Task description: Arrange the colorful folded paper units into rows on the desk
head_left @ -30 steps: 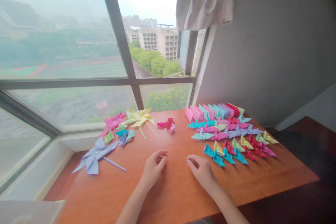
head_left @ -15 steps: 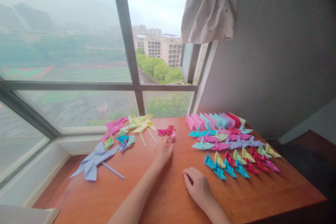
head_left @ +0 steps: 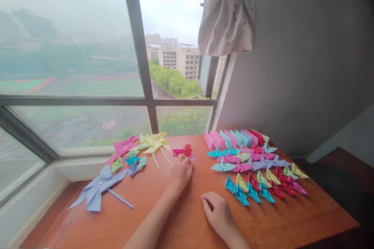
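On the brown tabletop (head_left: 263,227), the right hand (head_left: 217,212) rested loosely closed on nothing visible, while the left hand (head_left: 181,171), fingers bent, met the red folded paper (head_left: 187,149) near the far edge, its grip impossible to tell; a light pinch on a firm fold probably suited it best, sparing the points. A second earlier, the left hand was farther back, clear of the pink folded paper (head_left: 193,156) it now partly covered.
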`<state>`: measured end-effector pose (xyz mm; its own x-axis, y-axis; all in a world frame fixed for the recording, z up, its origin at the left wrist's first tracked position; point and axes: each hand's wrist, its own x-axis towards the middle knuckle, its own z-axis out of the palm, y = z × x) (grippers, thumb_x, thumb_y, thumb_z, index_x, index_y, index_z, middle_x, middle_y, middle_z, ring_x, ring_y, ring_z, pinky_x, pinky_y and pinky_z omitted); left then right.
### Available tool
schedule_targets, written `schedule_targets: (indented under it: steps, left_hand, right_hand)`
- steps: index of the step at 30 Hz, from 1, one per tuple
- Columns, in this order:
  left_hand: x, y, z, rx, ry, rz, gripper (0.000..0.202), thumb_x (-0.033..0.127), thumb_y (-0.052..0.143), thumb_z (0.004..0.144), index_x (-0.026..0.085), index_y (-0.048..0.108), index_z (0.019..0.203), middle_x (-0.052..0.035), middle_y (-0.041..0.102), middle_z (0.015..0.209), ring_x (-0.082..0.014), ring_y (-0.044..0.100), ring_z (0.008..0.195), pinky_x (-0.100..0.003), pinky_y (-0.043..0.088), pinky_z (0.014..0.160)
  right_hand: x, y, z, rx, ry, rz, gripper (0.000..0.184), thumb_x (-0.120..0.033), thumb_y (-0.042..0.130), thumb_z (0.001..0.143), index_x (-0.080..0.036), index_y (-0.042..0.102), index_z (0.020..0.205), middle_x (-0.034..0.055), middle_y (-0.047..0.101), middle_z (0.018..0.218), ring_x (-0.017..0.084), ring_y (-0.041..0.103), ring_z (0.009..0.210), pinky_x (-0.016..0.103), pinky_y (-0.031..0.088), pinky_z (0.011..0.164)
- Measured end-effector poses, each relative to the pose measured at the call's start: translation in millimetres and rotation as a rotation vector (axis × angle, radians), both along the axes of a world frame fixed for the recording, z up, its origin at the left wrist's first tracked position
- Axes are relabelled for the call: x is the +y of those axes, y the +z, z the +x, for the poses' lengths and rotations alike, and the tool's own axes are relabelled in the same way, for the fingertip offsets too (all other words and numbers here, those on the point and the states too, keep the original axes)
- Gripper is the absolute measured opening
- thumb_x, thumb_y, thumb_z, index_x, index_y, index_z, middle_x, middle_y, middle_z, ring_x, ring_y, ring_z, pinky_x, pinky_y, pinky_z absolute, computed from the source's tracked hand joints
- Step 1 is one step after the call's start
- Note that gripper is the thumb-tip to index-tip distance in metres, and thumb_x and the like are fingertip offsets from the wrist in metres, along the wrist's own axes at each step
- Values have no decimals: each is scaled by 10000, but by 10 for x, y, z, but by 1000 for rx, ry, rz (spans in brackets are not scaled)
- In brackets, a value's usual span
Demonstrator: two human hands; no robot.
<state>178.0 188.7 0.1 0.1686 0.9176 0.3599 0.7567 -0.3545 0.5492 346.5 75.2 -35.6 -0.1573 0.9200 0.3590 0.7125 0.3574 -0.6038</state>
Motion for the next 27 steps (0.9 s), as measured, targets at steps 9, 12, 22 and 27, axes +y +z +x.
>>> schedule_targets:
  steps: [9, 12, 22, 27]
  left_hand:
    - [-719, -65, -214, 214, -196, 79, 191, 93, 520, 864, 225, 646, 921, -107, 610, 1283, -251, 646, 1048, -381, 552, 868]
    - [-875, -83, -227, 261, -233, 43, 222, 61, 543, 832, 217, 661, 935, -125, 629, 1271, -281, 641, 1092, -404, 553, 889]
    - [-1129, 21, -267, 22, -300, -21, 453, 61, 512, 805, 261, 609, 1200, -119, 581, 1345, -264, 609, 1160, -405, 523, 968]
    - [-1035, -27, -329, -228, -254, -128, 203, 165, 499, 886, 226, 662, 991, -81, 708, 969, -205, 680, 857, -299, 565, 760]
  right_hand:
    - [-8, -10, 10, 160, -109, -53, 300, -356, 473, 940, -200, 669, 1106, 43, 725, 811, 199, 693, 675, 295, 569, 651]
    - [-18, -43, 3, 133, -106, -28, 299, -355, 484, 935, -210, 655, 1132, 23, 712, 778, 196, 690, 667, 297, 568, 654]
    - [-49, -23, -9, 38, -13, 45, 240, -291, 457, 966, -241, 679, 1044, 47, 723, 906, 201, 703, 819, 286, 553, 745]
    - [-71, 15, -29, -32, 45, 64, 232, -253, 455, 971, -256, 686, 989, 27, 698, 824, 190, 683, 773, 276, 533, 721]
